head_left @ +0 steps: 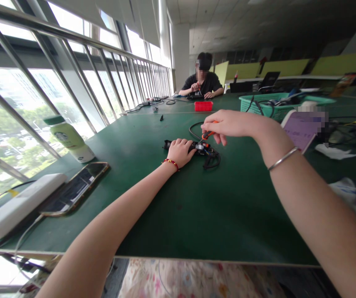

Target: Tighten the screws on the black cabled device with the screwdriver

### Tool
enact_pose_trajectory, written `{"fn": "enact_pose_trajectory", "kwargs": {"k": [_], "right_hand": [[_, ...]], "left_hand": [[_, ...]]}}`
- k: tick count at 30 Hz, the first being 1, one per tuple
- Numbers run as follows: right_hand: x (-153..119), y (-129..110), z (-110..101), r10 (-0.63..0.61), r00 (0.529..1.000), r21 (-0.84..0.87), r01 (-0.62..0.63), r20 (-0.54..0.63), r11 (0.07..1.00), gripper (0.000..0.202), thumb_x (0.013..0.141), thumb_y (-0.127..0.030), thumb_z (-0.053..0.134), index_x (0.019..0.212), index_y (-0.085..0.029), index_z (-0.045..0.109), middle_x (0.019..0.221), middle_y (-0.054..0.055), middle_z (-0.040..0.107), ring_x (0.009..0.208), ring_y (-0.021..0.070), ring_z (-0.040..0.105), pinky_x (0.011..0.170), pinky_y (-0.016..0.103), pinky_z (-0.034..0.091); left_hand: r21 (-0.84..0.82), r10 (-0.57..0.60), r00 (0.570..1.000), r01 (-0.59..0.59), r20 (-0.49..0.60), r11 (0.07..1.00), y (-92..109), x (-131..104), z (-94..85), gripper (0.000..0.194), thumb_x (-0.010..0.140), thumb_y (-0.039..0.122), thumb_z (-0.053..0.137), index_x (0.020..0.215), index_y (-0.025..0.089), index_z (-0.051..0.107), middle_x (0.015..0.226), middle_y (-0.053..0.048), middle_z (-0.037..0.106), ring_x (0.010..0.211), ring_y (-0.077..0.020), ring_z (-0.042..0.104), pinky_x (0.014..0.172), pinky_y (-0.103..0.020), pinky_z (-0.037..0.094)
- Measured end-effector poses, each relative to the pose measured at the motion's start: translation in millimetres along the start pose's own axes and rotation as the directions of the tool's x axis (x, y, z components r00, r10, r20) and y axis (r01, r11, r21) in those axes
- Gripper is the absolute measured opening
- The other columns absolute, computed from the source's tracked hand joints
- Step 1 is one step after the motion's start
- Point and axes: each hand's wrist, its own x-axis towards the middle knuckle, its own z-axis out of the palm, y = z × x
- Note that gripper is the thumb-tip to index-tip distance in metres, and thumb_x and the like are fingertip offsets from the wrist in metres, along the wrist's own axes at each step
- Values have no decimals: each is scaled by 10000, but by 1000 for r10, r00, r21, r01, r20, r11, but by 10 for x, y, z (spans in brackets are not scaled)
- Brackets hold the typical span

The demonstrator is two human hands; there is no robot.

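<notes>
On the green tabletop (178, 223) lies a long black electrical device (200, 147), its right end opened to show small parts and coloured wires. My left hand (180, 152) wraps over its black body and holds it against the table. Above the exposed end, my right hand (224, 124) grips a screwdriver (208, 135) with an orange and black handle. The screwdriver points down and left, its tip at the opened parts; exact contact is too small to tell. A black cable (212, 167) loops beside the device.
A phone (72, 192), a white power strip (25, 203) and a green-capped bottle (70, 138) stand at left. Further back are a red tray (203, 106) and a green basket (243, 103) of cables. A co-worker (201, 78) sits at the far end. A pinkish tablet-like screen (300, 128) stands right.
</notes>
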Motion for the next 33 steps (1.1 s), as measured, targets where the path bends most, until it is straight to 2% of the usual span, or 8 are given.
{"fn": "enact_pose_trajectory", "kwargs": {"k": [9,15,22,27,33], "right_hand": [[9,24,24,-8,999,21,8,-34,1000,302,890,-394,482,648,-223,534,564,9,585,502,148,560,593,315,396],[19,36,14,-22,1000,17,22,-4,1000,296,897,-391,453,666,-222,527,564,7,594,483,141,549,596,317,409],[2,-4,-27,-2,999,-22,3,50,1000,322,915,-448,404,743,-213,541,576,3,606,461,119,527,584,293,407],[-15,-38,-33,39,999,-57,-37,37,998,386,927,-505,340,833,-208,569,535,-5,572,428,118,492,545,288,380],[-24,-41,-32,51,998,-39,-49,45,998,402,922,-522,359,875,-210,608,543,-3,578,433,120,499,563,293,379]], "left_hand": [[-1,1,1000,-1,0,1000,-3,-6,9,383,928,435,409,1180,203,582,1120,-79,637,1062,-258,522,922,-393,389],[-3,4,1000,-4,-5,1000,-3,-6,13,379,923,421,419,1181,198,583,1121,-78,637,1056,-258,527,925,-394,391],[-8,3,1000,-3,-5,1000,-10,-8,24,379,918,428,429,1187,204,576,1123,-77,635,1066,-257,521,934,-392,385],[3,2,1000,-2,0,1000,-11,-4,24,396,919,448,427,1187,198,578,1130,-76,631,1075,-261,516,938,-393,385],[7,-9,999,9,38,1000,2,-2,-9,398,928,451,420,1207,206,564,1154,-84,619,1095,-256,508,949,-390,378]]}}
